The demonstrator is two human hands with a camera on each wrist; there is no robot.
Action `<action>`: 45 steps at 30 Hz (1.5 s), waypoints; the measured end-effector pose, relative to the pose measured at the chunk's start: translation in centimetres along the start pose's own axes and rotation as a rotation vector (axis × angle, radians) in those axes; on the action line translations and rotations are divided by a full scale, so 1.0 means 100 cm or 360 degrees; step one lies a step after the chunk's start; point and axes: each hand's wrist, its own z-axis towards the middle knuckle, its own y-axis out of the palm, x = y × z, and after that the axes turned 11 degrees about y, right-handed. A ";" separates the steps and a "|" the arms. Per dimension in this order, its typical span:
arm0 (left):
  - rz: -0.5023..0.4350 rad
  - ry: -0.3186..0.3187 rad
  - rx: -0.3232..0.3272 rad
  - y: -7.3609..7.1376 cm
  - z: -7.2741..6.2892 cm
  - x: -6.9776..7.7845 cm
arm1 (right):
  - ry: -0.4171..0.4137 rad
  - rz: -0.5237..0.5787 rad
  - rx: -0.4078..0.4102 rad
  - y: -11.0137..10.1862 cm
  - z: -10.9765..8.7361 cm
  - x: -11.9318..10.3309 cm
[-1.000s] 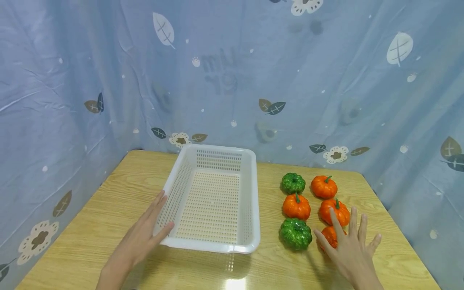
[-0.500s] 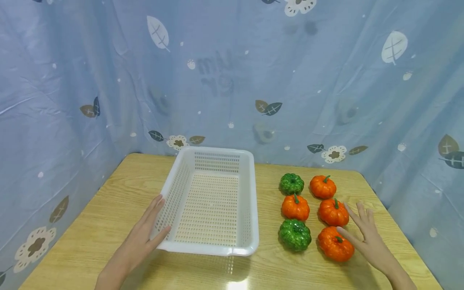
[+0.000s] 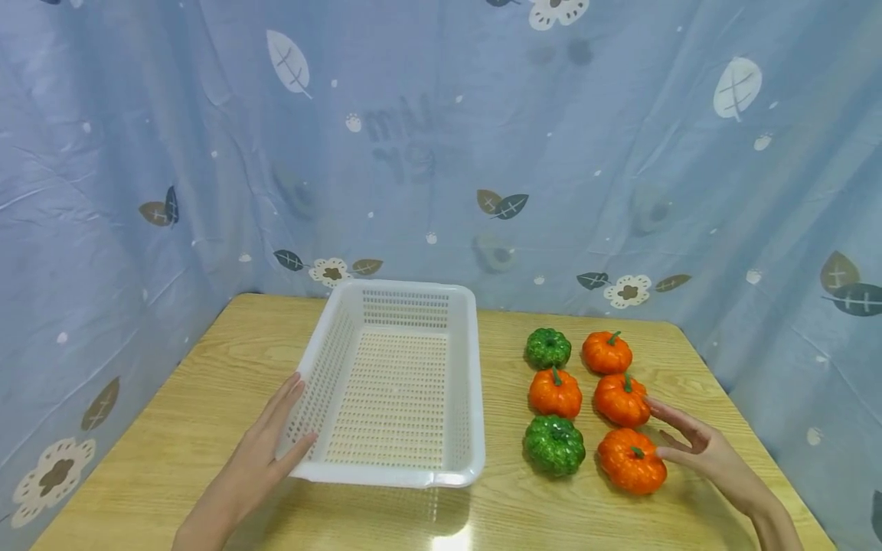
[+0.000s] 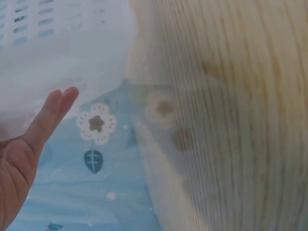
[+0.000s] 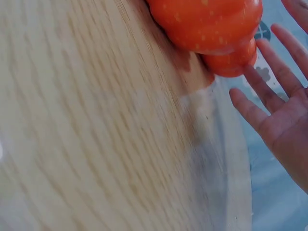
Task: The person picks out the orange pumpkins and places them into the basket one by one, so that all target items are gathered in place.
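A white plastic basket [image 3: 451, 479] with slotted walls stands on the wooden table. My left hand [image 3: 256, 459] is at its near left corner, straight fingers along the outer side and the thumb by the front rim; whether it presses is unclear. To the right, my right hand [image 3: 710, 458] is beside the nearest orange pumpkin [image 3: 630, 463], thumb close to it and fingers spread; contact cannot be told. The right wrist view shows that hand [image 5: 284, 110] with fingers extended and nothing in the palm. Behind lies a middle orange pumpkin [image 3: 620, 402], near the fingertips.
Left of these are a front green pumpkin [image 3: 554, 448], a smaller orange pumpkin [image 3: 555, 394] and a back green pumpkin [image 3: 547, 348]. Another orange pumpkin [image 3: 606, 353] is at the back right. A blue patterned curtain [image 3: 413, 191] borders the table [image 3: 227, 367].
My right hand has moved from above the nearest orange pumpkin rightward to its right side, its fingers now turned toward the pumpkins. The left hand stays at the basket; the view shifts slightly.
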 end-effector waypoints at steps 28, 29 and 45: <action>-0.0024 -0.0003 0.0027 -0.001 -0.001 -0.001 | 0.0077 0.0241 -0.0691 0.007 0.029 0.009; -0.0027 0.0000 0.0032 -0.001 -0.001 -0.001 | 0.0095 0.0216 -0.0692 0.008 0.029 0.008; -0.0013 0.0048 0.0073 0.004 -0.002 -0.002 | 0.0081 0.0222 -0.0615 0.015 0.024 0.005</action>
